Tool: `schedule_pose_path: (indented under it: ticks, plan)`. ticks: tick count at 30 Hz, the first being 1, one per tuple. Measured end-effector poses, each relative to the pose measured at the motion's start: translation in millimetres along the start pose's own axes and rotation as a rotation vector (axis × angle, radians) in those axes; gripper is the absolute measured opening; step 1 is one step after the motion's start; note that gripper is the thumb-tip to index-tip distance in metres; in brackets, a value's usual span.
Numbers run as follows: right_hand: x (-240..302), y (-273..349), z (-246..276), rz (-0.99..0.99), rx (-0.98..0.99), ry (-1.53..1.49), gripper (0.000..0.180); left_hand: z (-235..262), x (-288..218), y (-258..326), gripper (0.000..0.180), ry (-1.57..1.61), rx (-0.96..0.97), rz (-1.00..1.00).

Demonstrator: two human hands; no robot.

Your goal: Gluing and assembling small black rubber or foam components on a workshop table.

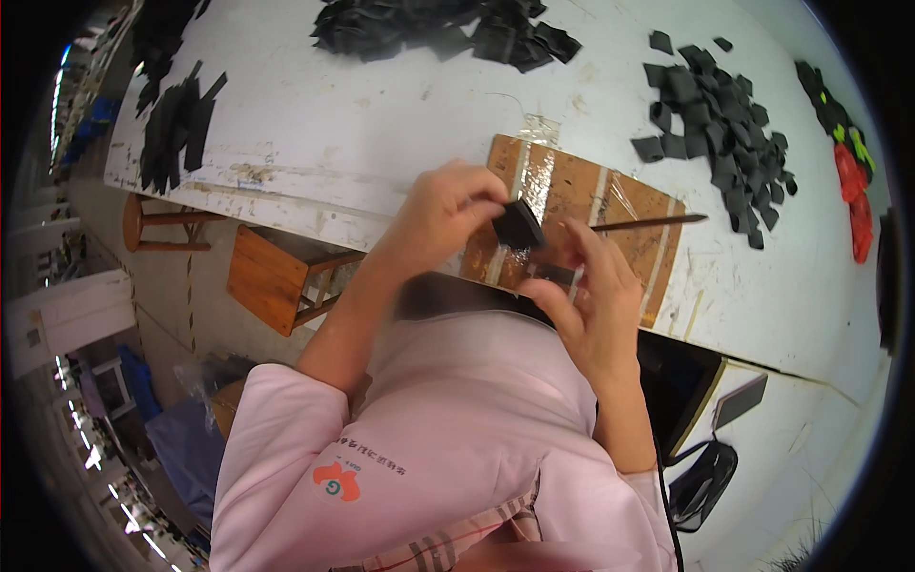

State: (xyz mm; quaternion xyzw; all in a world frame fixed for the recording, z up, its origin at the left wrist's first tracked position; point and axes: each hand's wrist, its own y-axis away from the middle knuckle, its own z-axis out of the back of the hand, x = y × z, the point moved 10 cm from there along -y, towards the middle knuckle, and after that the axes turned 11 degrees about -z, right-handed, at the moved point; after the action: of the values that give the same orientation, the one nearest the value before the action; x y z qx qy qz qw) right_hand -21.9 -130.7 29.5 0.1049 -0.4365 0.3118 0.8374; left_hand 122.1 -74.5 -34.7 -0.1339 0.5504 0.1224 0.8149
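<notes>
My left hand (446, 212) pinches a folded black fabric piece (518, 225) between thumb and fingertips, over a brown board. Close by on the right, my right hand (599, 300) has curved fingers, partly smeared by motion, with the thumb apart from the index finger. A small dark piece (555, 275) shows beside that thumb; whether the hand grips it I cannot tell. A dark, thin pointed stick (653, 223) reaches rightward from behind the right fingers. Its other end is hidden, so held or lying is unclear. Clear tape strips cross the board (564, 195).
Black fabric pieces lie in a heap (429, 29) at the far side, a scattered pile (710, 119) at right and strips (179, 129) at left. A red plastic bag (851, 200) is at far right. Wooden stools (272, 276) stand beyond the white table's edge (286, 221).
</notes>
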Motion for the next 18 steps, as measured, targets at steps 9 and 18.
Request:
schedule_pose_path:
  ticks: [9, 18]
  plan:
    - [2.4, 8.9, 14.2, 0.136, -0.169, 0.211, 0.017, -35.2, -41.1, 23.4, 0.012, 0.676, -0.349, 0.060]
    - [1.3, 13.8, 6.0, 0.183, -0.094, 0.390, 0.027, -54.8, -39.6, 18.8, 0.002, 0.641, -0.190, 0.190]
